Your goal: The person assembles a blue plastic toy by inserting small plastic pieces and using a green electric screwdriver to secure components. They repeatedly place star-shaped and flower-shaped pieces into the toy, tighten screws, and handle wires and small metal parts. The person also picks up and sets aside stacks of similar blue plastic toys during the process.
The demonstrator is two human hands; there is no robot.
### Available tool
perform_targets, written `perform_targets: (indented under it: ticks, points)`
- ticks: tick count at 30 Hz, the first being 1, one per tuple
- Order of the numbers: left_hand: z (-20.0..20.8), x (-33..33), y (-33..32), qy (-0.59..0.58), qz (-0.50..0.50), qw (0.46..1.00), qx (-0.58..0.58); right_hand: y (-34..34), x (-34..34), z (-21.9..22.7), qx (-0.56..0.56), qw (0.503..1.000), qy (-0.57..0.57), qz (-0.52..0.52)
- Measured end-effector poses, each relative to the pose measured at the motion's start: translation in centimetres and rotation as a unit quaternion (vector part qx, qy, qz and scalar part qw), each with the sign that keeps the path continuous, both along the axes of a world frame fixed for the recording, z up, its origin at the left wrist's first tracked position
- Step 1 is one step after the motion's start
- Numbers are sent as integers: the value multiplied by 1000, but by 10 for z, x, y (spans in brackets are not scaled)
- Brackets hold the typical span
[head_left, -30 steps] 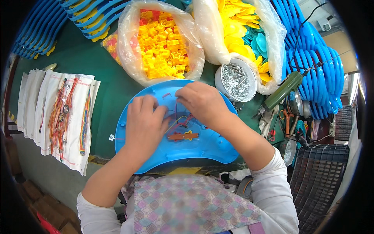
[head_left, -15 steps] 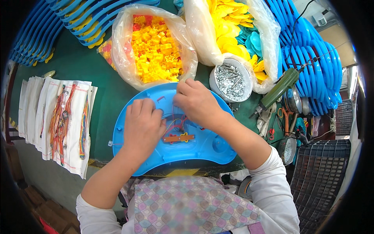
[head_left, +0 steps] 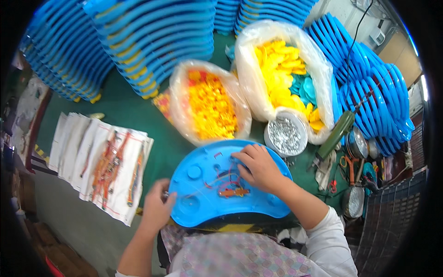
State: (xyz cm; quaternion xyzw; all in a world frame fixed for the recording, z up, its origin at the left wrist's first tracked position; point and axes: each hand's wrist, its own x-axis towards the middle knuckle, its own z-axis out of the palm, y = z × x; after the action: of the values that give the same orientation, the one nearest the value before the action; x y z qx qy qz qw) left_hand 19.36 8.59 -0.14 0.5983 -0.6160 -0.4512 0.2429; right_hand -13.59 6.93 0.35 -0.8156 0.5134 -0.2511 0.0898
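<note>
A blue, kidney-shaped plastic shell (head_left: 214,210) lies hollow side up before me. Inside it, thin wires (head_left: 226,177) run loosely around a small orange-brown board (head_left: 234,192) with a yellow piece under it. Beside the shell's left edge, my left hand (head_left: 157,205) is closed on a small dark piece (head_left: 164,196), too blurred to name. A thin pale wire stretches across the shell toward that hand. Over the shell's far right part, my right hand (head_left: 262,170) has its fingers curled down at the inner surface; what they grip is mostly hidden.
Beyond the shell stand a bag of small yellow shapes (head_left: 212,108), a bag of yellow and teal pieces (head_left: 281,83) and a tub of screws (head_left: 286,135). Wire bundles (head_left: 108,168) lie on white sheets. A green electric screwdriver (head_left: 336,134) hangs at right. Stacked blue shells (head_left: 157,37) rise behind.
My left hand has moved from inside the shell to outside its left edge. My right hand stays over the far right part. The whole view has shifted, showing more of the stacks.
</note>
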Motion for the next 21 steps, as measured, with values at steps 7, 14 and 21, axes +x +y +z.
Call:
perform_targets:
  ticks: [7,14,21]
  points:
    - [37,18,-10,90,66,968,-223,27,6,61,-234,965,-114,19]
    - [219,41,-171,122,168,801,-562,43,0,76,-346,931,-112,29]
    - [318,74,-305,213,73,873,-433,31,15,54,-270,957,-90,55]
